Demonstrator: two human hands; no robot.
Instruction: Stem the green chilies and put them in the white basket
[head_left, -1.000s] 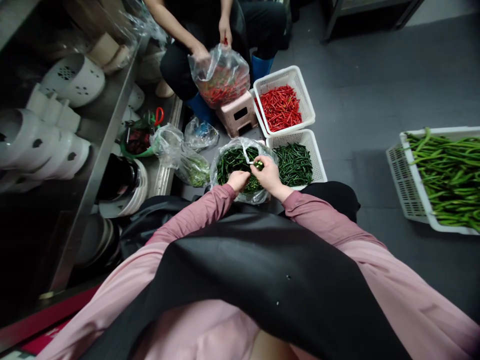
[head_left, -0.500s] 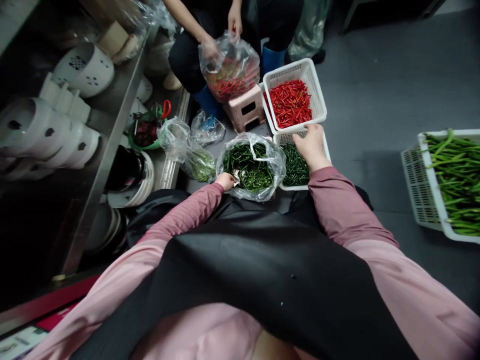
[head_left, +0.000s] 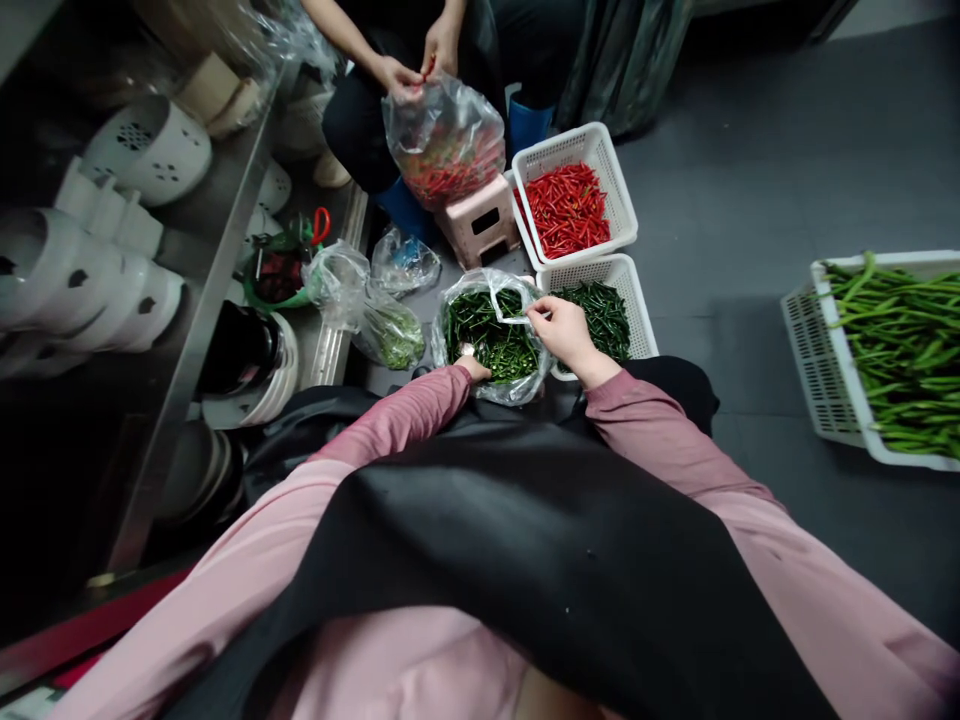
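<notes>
A clear plastic bag [head_left: 442,330] stands before me with its mouth wide, full of green chilies [head_left: 510,350]. My left hand [head_left: 474,368] is at its near left rim, fingers curled and partly hidden; what they hold I cannot make out. A small whitish thing shows beside them. My right hand [head_left: 566,332] is closed in a pinch at the bag's right rim, on the white edge of the plastic. Just right of the bag, partly behind that hand, a white basket [head_left: 637,305] holds dark green chilies [head_left: 604,315].
Red chilies [head_left: 566,210] fill another white basket [head_left: 622,185] behind. A co-worker's hands [head_left: 420,75] work above a bag of red chilies [head_left: 450,165] on a pink stool [head_left: 484,220]. Long green peppers [head_left: 900,350] lie in a crate [head_left: 817,365] at right. Metal shelving [head_left: 217,270] runs along the left.
My right hand has moved left from above the green-chili basket to the bag's rim. My left hand has shifted slightly right along the bag. The co-worker's hands have come together above their bag.
</notes>
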